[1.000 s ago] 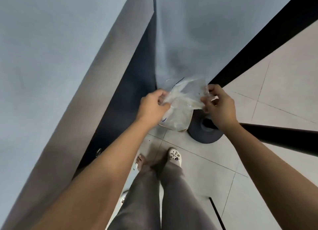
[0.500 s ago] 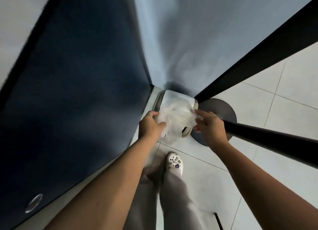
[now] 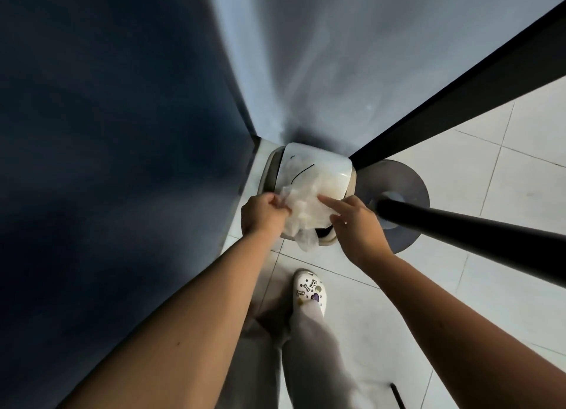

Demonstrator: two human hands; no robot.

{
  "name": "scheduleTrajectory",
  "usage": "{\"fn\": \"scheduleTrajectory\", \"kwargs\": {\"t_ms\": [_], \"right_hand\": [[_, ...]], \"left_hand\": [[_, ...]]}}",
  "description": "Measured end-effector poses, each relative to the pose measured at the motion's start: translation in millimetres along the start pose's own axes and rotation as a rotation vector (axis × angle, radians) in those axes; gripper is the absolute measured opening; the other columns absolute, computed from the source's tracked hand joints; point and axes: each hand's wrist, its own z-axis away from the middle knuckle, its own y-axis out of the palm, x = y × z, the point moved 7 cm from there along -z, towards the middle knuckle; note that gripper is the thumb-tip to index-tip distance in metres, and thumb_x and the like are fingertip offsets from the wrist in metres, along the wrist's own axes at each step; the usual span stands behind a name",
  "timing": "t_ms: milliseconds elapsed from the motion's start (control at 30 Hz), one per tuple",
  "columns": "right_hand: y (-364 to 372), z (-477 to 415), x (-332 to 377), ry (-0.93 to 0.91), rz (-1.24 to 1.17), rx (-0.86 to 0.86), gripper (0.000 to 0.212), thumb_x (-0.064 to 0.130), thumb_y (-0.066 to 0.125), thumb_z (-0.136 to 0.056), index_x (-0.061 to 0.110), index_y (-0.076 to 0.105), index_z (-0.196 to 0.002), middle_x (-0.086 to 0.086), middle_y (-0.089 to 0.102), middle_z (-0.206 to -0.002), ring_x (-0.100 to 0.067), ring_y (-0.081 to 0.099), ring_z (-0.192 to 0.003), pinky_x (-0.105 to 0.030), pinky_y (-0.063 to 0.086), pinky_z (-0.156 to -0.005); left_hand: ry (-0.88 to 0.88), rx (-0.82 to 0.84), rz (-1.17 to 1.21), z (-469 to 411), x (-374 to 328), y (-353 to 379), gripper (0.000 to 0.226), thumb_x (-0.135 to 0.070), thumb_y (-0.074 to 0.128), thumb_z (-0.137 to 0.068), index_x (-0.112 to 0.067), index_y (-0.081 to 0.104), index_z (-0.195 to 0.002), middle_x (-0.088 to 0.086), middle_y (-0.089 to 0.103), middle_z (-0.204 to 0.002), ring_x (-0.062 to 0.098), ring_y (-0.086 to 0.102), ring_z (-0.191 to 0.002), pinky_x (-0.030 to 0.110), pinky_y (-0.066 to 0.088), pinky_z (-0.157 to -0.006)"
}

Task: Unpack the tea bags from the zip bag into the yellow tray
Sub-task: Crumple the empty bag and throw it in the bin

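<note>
Item: zip bag [image 3: 306,206], clear and crumpled (contents not discernible), held above a white lidded bin [image 3: 321,166] on the tiled floor [image 3: 459,169]. Its left edge is gripped by the curled left hand [image 3: 263,215]. The right hand [image 3: 355,225] has its forefinger laid straight upon it; a pinch beneath cannot be told.

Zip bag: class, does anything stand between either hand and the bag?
Nothing visible does. The left hand grips the zip bag at its left edge, and the index finger of the right hand lies on its right side, above a white bin.
</note>
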Motion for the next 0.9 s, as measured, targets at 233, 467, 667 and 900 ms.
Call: {"fn": "scheduleTrajectory", "kwargs": {"t_ms": [233, 467, 667, 900], "right_hand": [[40.3, -8.5, -0.9, 0.063, 0.06, 0.154, 0.055, 0.001, 0.042, -0.088, 0.03, 0.058, -0.132, -0.009, 0.053, -0.128, -0.035, 0.052, -0.113, -0.028, 0.039, -0.087], [48.4, -10.3, -11.5, 0.396, -0.368, 0.16, 0.052, 0.049, 0.039, -0.081, 0.004, 0.065, -0.091, -0.019, 0.068, -0.099, -0.036, 0.061, -0.099, -0.052, 0.05, -0.092], [41.3, -2.3, -3.6, 0.367, -0.376, -0.077, 0.039, 0.061, 0.051, -0.086, 0.03, 0.073, -0.078, -0.007, 0.068, -0.094, -0.025, 0.068, -0.083, -0.043, 0.056, -0.083], [72.4, -18.3, 0.3, 0.395, -0.3, 0.045, 0.029, 0.028, 0.047, -0.1, 0.016, 0.066, -0.117, -0.006, 0.068, -0.098, -0.02, 0.057, -0.086, -0.025, 0.038, -0.073]], "left_hand": [[-0.025, 0.168, 0.096, -9.7, 19.5, 11.1, 0.04, 0.01, 0.061, -0.081, -0.01, 0.071, -0.114, 0.006, 0.073, -0.1, 0.023, 0.069, -0.096, 0.034, 0.057, -0.088], [-0.169, 0.082, 0.435, 26.3, 28.4, -8.8, 0.02, -0.015, 0.056, -0.094, -0.024, 0.072, -0.101, 0.0, 0.069, -0.088, 0.02, 0.063, -0.086, 0.035, 0.053, -0.08], [-0.304, 0.167, 0.694, 37.5, 30.2, 13.1, 0.017, -0.02, 0.052, -0.098, -0.013, 0.068, -0.093, 0.002, 0.069, -0.095, 0.02, 0.064, -0.092, 0.032, 0.054, -0.089], [-0.36, 0.327, 0.682, 12.7, 35.5, 31.5, 0.037, -0.018, 0.036, -0.102, -0.015, 0.056, -0.133, 0.005, 0.056, -0.139, 0.025, 0.052, -0.128, 0.038, 0.043, -0.099]]}}
